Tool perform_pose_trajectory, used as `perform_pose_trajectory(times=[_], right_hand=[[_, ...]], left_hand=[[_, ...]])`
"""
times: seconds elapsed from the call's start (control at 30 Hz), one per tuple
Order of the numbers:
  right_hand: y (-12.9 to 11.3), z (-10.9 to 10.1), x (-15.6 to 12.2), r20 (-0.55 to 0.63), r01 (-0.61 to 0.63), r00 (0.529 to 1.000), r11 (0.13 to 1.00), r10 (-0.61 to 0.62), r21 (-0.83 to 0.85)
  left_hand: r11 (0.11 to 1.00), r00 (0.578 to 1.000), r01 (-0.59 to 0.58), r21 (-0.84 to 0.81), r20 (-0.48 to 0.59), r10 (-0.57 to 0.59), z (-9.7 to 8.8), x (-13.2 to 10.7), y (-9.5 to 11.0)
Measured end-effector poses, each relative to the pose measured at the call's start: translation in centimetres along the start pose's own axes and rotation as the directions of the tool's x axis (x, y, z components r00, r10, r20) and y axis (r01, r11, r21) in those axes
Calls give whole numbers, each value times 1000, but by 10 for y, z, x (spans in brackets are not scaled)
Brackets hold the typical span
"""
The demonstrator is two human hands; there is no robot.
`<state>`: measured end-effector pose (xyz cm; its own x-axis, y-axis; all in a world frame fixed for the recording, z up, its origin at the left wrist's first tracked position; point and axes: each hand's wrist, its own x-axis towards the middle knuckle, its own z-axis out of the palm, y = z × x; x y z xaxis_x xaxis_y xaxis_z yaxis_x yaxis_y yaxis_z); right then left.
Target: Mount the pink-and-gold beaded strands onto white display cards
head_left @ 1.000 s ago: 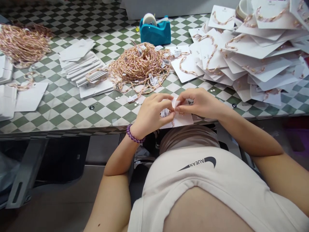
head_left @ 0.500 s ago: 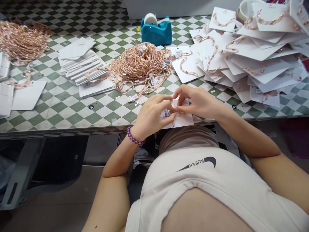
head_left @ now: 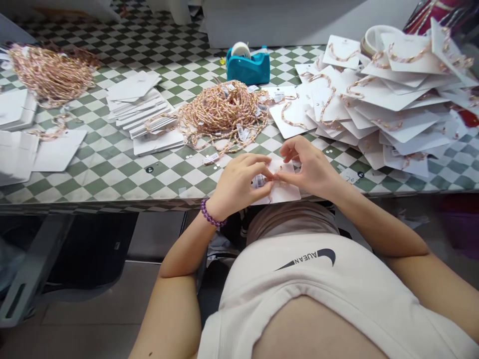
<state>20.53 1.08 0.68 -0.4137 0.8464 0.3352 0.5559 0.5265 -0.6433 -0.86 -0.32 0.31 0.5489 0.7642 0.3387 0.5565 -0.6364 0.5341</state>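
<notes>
Both my hands meet over a white card (head_left: 286, 192) lying at the near edge of the green-and-white checked table (head_left: 112, 169). My left hand (head_left: 239, 184) is curled, its fingertips pinching a thin beaded bracelet with a small barcode tag (head_left: 259, 181) against the card. My right hand (head_left: 312, 167) pinches the other end of the bracelet (head_left: 280, 175) on the card, its index finger raised. A purple bead bracelet is on my left wrist.
A heap of pink-gold bracelets (head_left: 224, 112) lies just beyond my hands, another heap (head_left: 52, 75) at far left. Stacks of blank white cards (head_left: 138, 102) sit left of centre. Carded bracelets (head_left: 389, 99) pile at right. A teal tape dispenser (head_left: 249, 65) stands behind.
The camera tilted up a little. My right fingers shifted on the card, from lifting its folded corner to pinching the bracelet; my left hand stays pinching at the tag.
</notes>
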Motion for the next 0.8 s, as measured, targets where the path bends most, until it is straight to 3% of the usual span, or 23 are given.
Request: perform_pose_trajectory(times=[0.2,0.47,0.8], right_hand=[[1,-1,-7,1,95,995,993,-95,-75],[9,-15,5,244,139,964,985,-110,-106],[7,-24,19,335,112,937,993,-97,-26]], left_hand=[[1000,1000,-9,4,-20,9,3,-2,-2],[1000,1000,-5,-14,-9,5,3,-1,-2],[1000,1000,13,-18,8,-13,3,-1,-2]])
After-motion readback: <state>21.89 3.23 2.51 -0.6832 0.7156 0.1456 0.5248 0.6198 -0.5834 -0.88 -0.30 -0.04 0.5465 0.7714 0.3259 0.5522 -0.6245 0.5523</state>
